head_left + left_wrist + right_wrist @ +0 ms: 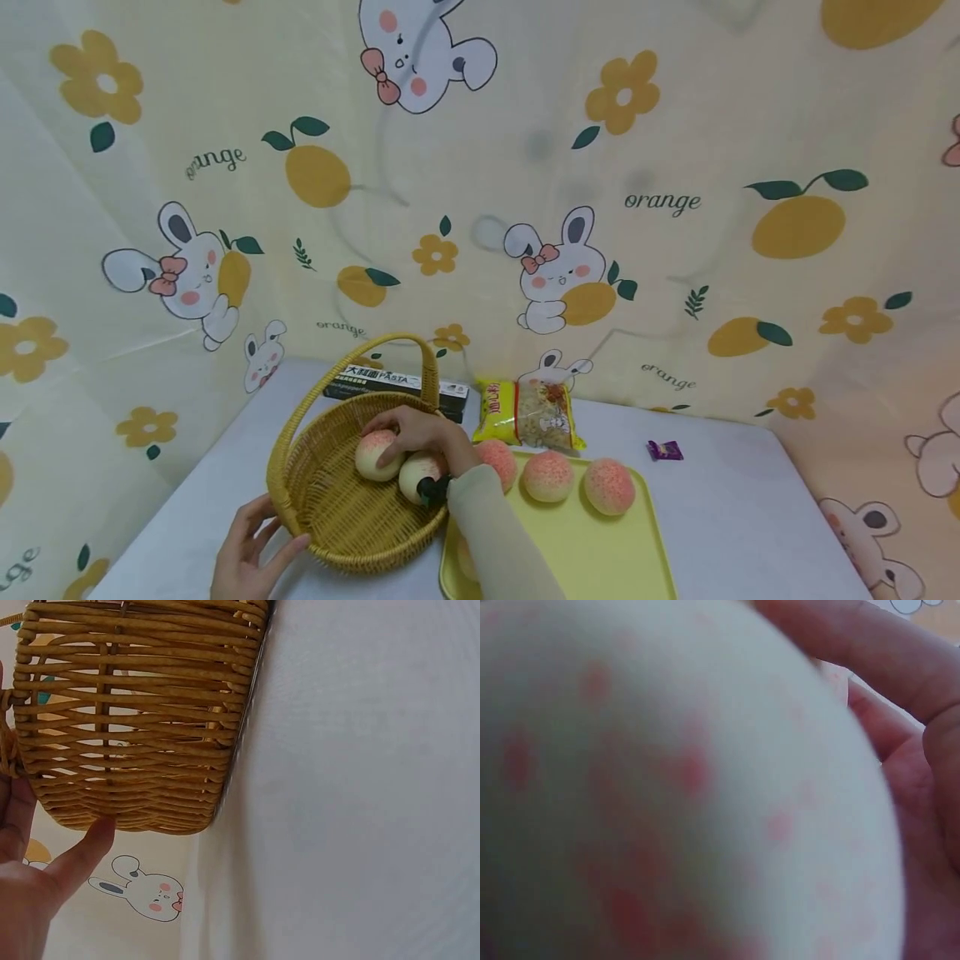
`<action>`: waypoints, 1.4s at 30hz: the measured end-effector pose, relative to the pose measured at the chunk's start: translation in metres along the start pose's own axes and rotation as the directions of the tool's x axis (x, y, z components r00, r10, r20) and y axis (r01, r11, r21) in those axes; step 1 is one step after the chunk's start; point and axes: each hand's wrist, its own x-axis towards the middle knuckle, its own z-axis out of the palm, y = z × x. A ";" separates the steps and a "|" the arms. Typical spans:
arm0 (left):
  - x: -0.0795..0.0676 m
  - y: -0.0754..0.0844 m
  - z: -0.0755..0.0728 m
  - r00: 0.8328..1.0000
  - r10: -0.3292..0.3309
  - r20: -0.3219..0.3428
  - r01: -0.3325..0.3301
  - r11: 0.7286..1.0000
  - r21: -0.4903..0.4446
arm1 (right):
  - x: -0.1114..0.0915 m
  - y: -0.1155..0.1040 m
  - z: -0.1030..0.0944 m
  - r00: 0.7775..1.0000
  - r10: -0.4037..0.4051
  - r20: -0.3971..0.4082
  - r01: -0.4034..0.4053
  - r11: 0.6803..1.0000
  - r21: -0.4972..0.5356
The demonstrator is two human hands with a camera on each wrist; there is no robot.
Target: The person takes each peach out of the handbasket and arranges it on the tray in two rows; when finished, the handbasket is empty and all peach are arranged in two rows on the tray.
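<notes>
A wicker basket [352, 508] with a tall handle stands at centre left, its opening facing up toward me. My left hand [251, 550] holds its left side, thumb against the rim and the other fingers by the handle's foot; the left wrist view shows the thumb [94, 844] on the woven wall. Inside the basket, my right hand [416, 433] grips a pink-and-white peach [372, 457] from above. A second peach [416, 475] lies beside it, partly behind the black wrist camera. In the right wrist view a pale, pink-speckled peach [705, 787] hides much of the hand.
A yellow tray [600, 558] right of the basket carries several peaches [548, 477], one partly under my right sleeve. Behind stand a black pasta box [450, 398] and a yellow noodle bag [528, 414]. A small purple packet [664, 451] lies at right. A printed cloth hangs behind.
</notes>
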 end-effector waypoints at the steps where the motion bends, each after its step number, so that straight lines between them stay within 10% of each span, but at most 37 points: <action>1: 0.000 0.000 0.000 1.000 0.011 0.000 -0.011 1.000 -0.005 | 0.000 0.000 0.000 1.000 -0.001 -0.001 0.001 1.000 0.012; 26: 0.002 -0.001 0.001 0.998 0.069 0.008 -0.069 0.997 -0.028 | -0.051 -0.030 -0.038 0.982 -0.183 -0.037 0.184 0.983 0.028; 34: 0.000 -0.002 -0.001 0.998 0.069 0.010 -0.068 0.997 -0.022 | -0.091 -0.029 -0.046 0.964 -0.249 -0.096 0.246 0.968 -0.041; 42: 0.000 -0.002 0.000 0.999 0.039 0.013 -0.039 0.999 -0.003 | -0.162 -0.016 -0.053 0.959 -0.152 -0.239 0.158 0.987 0.005</action>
